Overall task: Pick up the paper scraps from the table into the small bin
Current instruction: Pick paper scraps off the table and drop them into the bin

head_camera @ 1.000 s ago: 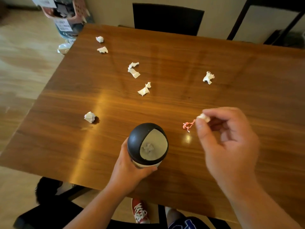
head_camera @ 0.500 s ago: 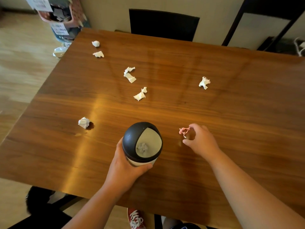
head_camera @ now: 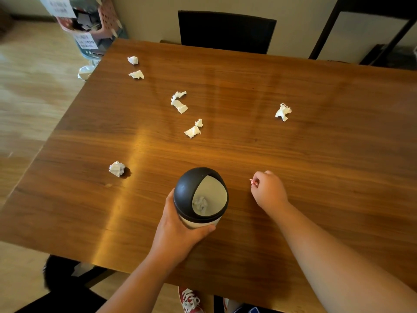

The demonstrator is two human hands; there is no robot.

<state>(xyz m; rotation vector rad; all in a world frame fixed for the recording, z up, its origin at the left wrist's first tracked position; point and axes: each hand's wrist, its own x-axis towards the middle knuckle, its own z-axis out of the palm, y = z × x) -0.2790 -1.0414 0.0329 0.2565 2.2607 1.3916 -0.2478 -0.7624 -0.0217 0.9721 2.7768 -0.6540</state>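
Note:
My left hand [head_camera: 178, 233] grips the small bin [head_camera: 200, 197], a white cup with a black domed lid whose opening shows crumpled paper inside. My right hand [head_camera: 268, 190] rests on the table just right of the bin, fingers closed on a pink scrap [head_camera: 252, 181] that peeks out at the fingertips. Several white paper scraps lie on the wooden table [head_camera: 316, 168]: one ball at the left [head_camera: 116, 168], a pair in the middle [head_camera: 193, 129], another pair beyond [head_camera: 179, 102], two at the far left corner [head_camera: 136, 74], and one at the right [head_camera: 283, 112].
A dark chair [head_camera: 225, 30] stands at the table's far side. A pink basket of clutter [head_camera: 85, 16] and a crumpled paper [head_camera: 85, 72] are on the floor past the far left corner. My red shoe [head_camera: 189, 300] shows below the near edge.
My right hand dropped from above the table down to the pink scrap and closed its fingers around it. The left hand kept holding the bin.

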